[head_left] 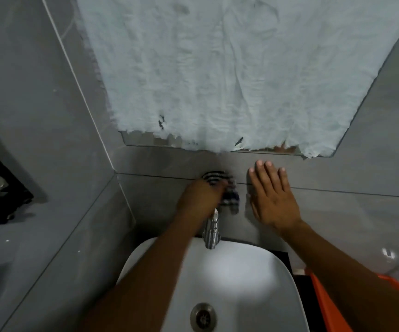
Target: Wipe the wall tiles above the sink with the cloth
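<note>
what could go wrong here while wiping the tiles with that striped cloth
The left hand works the cloth just above the tap, so a downward stroke could knock knuckles against it. An upward stroke may snag the ragged paper covering on the mirror and tear it. The right hand, flat on the tile, might slip if the surface is wet.

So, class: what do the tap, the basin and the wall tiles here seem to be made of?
Tap: probably chromed metal, given its mirror-like reflections. Basin: likely glazed white ceramic, smooth with a soft glare. Wall tiles: grey, matt, apparently ceramic or stone-look, with thin grout lines between them.
</note>
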Available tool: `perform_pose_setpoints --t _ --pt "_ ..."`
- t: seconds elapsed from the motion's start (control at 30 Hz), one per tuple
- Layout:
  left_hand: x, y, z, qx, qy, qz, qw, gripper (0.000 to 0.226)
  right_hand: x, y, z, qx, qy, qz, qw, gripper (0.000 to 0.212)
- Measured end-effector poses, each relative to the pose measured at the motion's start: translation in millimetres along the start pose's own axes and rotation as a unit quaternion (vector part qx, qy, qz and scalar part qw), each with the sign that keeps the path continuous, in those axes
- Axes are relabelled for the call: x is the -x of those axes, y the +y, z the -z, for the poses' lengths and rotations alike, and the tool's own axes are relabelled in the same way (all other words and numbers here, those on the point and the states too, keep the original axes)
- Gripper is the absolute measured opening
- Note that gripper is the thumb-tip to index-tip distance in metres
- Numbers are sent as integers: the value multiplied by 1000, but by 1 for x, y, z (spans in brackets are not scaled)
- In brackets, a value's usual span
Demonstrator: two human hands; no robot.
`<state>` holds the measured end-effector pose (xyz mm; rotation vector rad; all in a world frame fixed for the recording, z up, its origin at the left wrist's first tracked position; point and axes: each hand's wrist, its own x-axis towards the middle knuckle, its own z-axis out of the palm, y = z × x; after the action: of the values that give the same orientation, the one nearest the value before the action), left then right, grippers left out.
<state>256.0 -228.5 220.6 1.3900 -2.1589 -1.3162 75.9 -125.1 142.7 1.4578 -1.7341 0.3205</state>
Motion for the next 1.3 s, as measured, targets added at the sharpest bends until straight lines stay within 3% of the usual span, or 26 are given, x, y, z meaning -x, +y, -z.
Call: perform_pose_setpoints --t 0.03,0.07,0.1,0.13,0.2,0.23,0.27,0.33,0.37,0.43,0.5,0.57,0.63,0.67,0.83,1.03,1.2,1.3 --pt "0 9 -10 -192 44 -14 980 46 1 2 -8 16 23 8 1000 77" --pt "1 19 -21 -337 64 -16 939 46 0 4 -16 27 38 15 999 78" --pt "1 28 -29 -408 58 -9 911 48 0 5 -22 31 52 21 998 79" --pt "-2 32 -32 -420 55 2 906 49 0 6 -27 31 62 26 997 79" --pt "-16 28 -23 -288 56 19 956 43 1 8 -34 28 74 29 996 79" --pt "-20 22 -16 -135 36 16 990 36 0 8 -36 27 78 28 996 79" --pt "-20 15 -9 35 -12 33 999 29 0 8 -37 24 81 26 996 80" --pt "-10 6 0 286 -129 102 944 33 0 7 -37 16 80 22 996 81" --pt "-10 3 3 328 -164 128 921 41 0 7 -37 16 77 21 997 82" --pt "-12 8 7 255 -179 152 938 48 -1 8 -36 25 70 20 997 82" --pt "-7 21 7 92 -159 93 979 43 -2 6 -32 22 59 18 998 81" --pt "9 29 0 -150 -45 8 988 40 -2 3 -28 16 43 9 999 80" --pt "33 18 -10 -232 70 -25 970 40 -2 1 -24 12 29 3 1000 82" --pt "46 6 -15 -231 100 -29 967 42 -3 0 -23 11 27 2 1000 82" --pt "100 -65 -37 -253 106 -38 961 74 -5 -4 -22 14 26 -6 1000 81" --pt "76 -37 -25 -196 137 -39 970 68 -4 -6 -31 21 33 -14 999 83" --pt "14 19 -1 -177 35 -11 984 52 -4 -6 -32 19 31 -19 999 85" --pt "-5 25 16 23 -99 59 993 35 -3 -5 -30 14 25 -8 1000 86"
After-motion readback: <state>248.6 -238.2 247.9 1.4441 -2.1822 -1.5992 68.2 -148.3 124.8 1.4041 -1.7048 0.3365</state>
